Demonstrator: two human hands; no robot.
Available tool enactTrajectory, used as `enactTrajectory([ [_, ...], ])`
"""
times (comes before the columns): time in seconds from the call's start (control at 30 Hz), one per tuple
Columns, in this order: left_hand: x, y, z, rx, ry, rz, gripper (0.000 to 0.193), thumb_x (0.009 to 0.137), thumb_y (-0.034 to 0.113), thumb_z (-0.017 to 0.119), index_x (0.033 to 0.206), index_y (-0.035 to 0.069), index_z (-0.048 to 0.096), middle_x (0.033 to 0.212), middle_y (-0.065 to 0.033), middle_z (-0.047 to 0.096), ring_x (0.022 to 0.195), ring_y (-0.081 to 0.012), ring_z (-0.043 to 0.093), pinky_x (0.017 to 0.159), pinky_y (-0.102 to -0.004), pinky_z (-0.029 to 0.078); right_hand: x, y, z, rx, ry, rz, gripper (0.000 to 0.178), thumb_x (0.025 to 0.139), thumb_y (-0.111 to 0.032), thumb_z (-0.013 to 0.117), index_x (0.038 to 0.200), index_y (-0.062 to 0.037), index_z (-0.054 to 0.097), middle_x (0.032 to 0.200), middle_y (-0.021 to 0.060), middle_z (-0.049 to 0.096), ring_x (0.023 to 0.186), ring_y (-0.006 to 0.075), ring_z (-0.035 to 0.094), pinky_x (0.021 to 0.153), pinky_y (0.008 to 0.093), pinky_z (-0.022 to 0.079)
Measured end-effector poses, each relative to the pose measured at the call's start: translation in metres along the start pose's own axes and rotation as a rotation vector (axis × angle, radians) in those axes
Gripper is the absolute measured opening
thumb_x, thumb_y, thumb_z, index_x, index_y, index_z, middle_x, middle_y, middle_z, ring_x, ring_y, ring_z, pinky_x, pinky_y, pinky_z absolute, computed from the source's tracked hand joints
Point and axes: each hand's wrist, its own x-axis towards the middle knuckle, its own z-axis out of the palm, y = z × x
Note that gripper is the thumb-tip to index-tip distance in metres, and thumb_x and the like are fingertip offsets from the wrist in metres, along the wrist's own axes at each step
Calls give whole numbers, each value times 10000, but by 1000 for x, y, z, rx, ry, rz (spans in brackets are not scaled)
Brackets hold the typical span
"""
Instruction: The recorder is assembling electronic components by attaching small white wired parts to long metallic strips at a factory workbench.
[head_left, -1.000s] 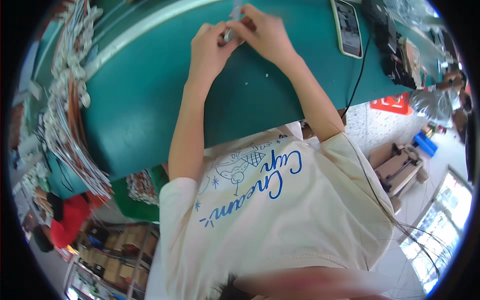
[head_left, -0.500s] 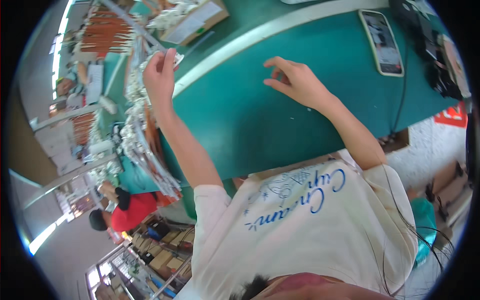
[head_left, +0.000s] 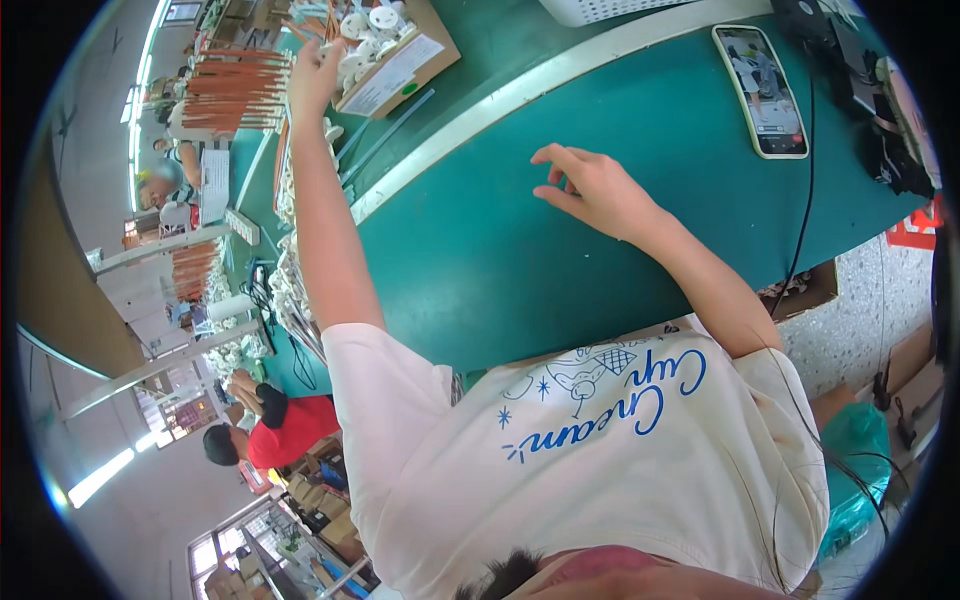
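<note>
My left hand point(head_left: 314, 72) is stretched far out to the left, at the near corner of a cardboard box point(head_left: 400, 62) that holds several round white parts. Its fingers look pinched on a small white part, which is mostly hidden by the fingers. My right hand point(head_left: 598, 190) hovers just over the green table point(head_left: 500, 250), with its fingers spread and nothing in it. Both forearms run back toward my white printed T-shirt at the bottom of the picture.
A phone point(head_left: 760, 90) with a lit screen lies at the far right, and a black cable point(head_left: 800, 220) runs past it. Copper-coloured wire bundles point(head_left: 235, 90) and heaps of wired white parts point(head_left: 290, 280) line the left edge. A person in red point(head_left: 285, 430) sits below left.
My hands, joined over the table a second ago, have separated. The left arm swung far out to the left toward the cardboard box; the right hand stayed over the table and opened.
</note>
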Motion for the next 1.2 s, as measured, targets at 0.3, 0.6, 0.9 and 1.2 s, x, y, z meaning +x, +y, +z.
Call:
enactTrajectory([
  [0.3,-186,-94,-50,436,-361,-408,390,852,347,559,1040,10,613,1110,-181,608,1075,-355,545,886,-405,433,-3,-3,-7,-33,24,19,284,828,-168,638,1067,-68,522,830,107,603,654,239,589,599,337,497],
  [0.6,-310,-137,-43,508,-209,-500,484,773,84,640,1231,93,484,925,-154,630,869,-304,604,743,-415,474,-7,-4,9,-117,-125,-50,285,842,-174,596,1095,-78,506,901,125,603,753,292,614,666,395,504],
  [0.9,-300,-161,-49,607,11,-277,140,774,48,637,859,-15,545,770,-176,598,723,-341,592,658,-431,462,-7,5,4,-115,-111,-40,272,849,-166,587,1088,-73,496,893,120,609,762,290,617,667,394,502],
  [1.2,-301,-165,-65,541,96,-130,109,811,101,613,840,2,580,774,-150,606,696,-316,580,631,-412,453,-5,4,5,-127,-122,-56,269,857,-169,580,1089,-69,488,866,114,616,770,291,620,669,393,502],
])
